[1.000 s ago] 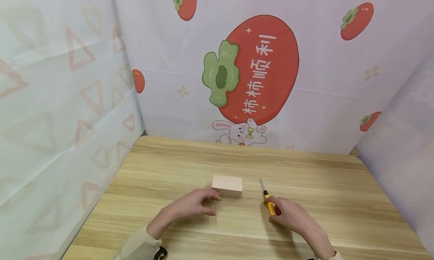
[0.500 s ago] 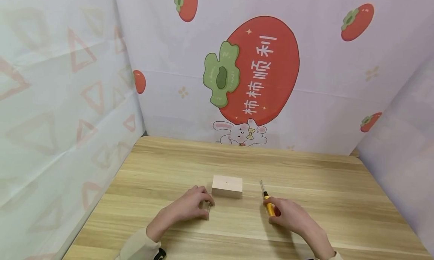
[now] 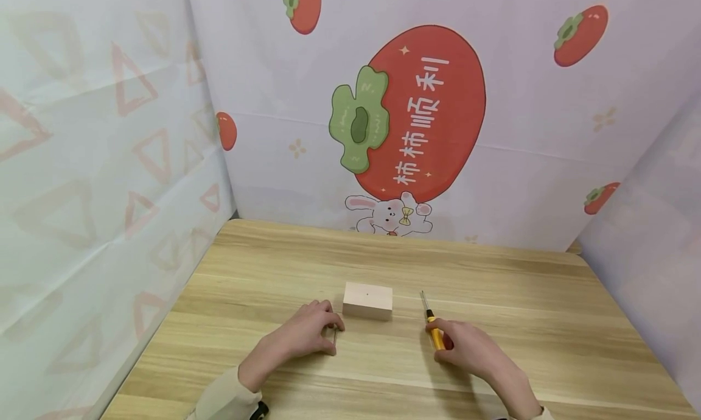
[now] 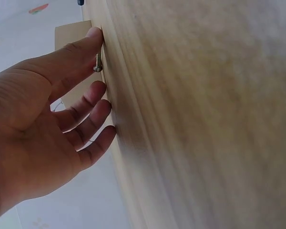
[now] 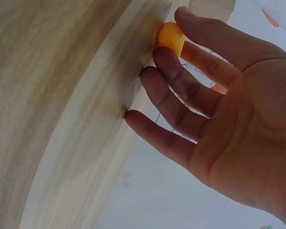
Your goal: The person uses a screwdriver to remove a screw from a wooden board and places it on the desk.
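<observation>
My left hand [image 3: 302,333] is low over the table, left of a pale wooden block [image 3: 367,301] with a small dark hole in its top. Its thumb and index finger are around a small metal screw [image 3: 336,335]. In the left wrist view, the threaded screw [image 4: 97,63] shows beside the thumb, its head toward the camera. To the right of the block, my right hand [image 3: 465,346] holds a screwdriver [image 3: 436,335] by its yellow handle, between thumb and fingers. The shaft points away toward the back. Only the rounded handle end [image 5: 170,39] shows in the right wrist view.
The wood-grain table [image 3: 263,262] reaches back to a printed cloth wall [image 3: 274,182]. Another cloth [image 3: 104,225] hangs along the left side, and a further one [image 3: 652,274] on the right.
My left hand has drawn left and slightly nearer, away from the block's front corner, and the screw has moved with it. The right hand and screwdriver have stayed put.
</observation>
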Demonstrator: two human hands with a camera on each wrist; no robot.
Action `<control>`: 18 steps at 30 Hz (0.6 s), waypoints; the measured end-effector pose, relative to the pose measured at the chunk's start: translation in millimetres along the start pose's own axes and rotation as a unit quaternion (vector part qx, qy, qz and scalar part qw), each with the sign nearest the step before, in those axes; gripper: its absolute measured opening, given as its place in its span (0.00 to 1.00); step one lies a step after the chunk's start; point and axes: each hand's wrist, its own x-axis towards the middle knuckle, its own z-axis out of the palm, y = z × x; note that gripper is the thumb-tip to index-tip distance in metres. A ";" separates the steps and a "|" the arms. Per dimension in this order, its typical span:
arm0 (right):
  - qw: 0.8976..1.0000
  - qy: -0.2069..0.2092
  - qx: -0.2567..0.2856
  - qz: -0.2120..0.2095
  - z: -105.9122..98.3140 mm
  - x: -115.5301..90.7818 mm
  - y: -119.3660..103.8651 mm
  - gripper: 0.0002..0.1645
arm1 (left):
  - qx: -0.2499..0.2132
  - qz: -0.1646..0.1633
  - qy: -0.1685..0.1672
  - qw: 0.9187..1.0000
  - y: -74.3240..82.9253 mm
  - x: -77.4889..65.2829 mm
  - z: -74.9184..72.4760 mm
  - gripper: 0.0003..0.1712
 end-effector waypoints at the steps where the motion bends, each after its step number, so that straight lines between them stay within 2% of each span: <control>1: 1.000 0.000 0.000 0.000 -0.1 -0.2 0.1 0.27 | 0.000 0.000 0.000 1.000 -0.2 0.4 0.1 0.22; 7: 1.000 0.003 -0.003 -0.007 -1.8 -1.7 1.7 0.26 | -0.008 0.012 -0.001 1.000 -5.7 4.2 0.3 0.24; 12: 1.000 0.016 -0.005 -0.024 -6.4 0.8 4.7 0.28 | -0.021 0.008 0.011 1.000 -13.6 7.3 -10.3 0.26; 15: 0.998 0.052 -0.013 -0.021 -10.3 4.4 5.4 0.28 | -0.002 0.003 0.043 0.999 -17.3 9.5 -20.8 0.27; 18: 0.991 0.120 -0.039 -0.035 -13.2 9.1 5.4 0.28 | 0.027 0.006 0.093 0.995 -21.2 12.8 -30.9 0.28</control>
